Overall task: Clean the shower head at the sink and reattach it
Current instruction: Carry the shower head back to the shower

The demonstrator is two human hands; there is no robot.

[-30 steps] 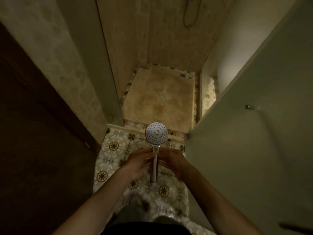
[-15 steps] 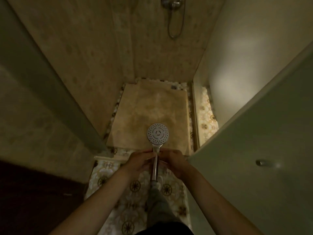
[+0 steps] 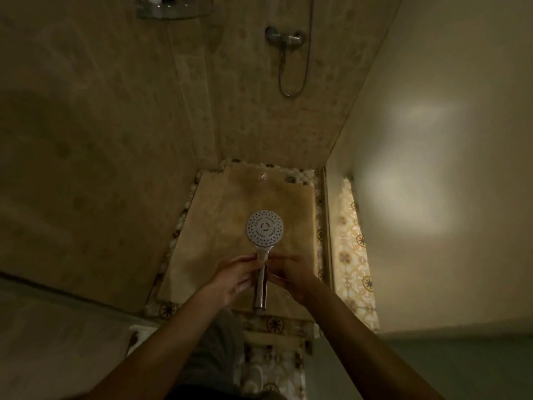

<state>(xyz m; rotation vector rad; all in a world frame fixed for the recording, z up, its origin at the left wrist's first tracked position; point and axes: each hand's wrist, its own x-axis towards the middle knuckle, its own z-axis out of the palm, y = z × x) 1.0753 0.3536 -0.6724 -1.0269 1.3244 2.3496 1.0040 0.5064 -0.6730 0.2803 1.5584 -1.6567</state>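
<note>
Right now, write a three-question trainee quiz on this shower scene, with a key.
1. True or false: the shower head is already connected to the hose.
2. Which hand holds the handle? A) left hand only B) right hand only C) both
3. Fill in: the hose hangs in a loop below the wall ____.

Key: 1 false, it is held apart from the hose with its handle end bare. 2 C, each grip is on the handle. 3 mixer.

Both forearms bare, no sleeves, left hand point(image 3: 236, 277) and right hand point(image 3: 291, 274) without rings or gloves, grey trousers point(image 3: 215, 350) at 6 o'clock
</note>
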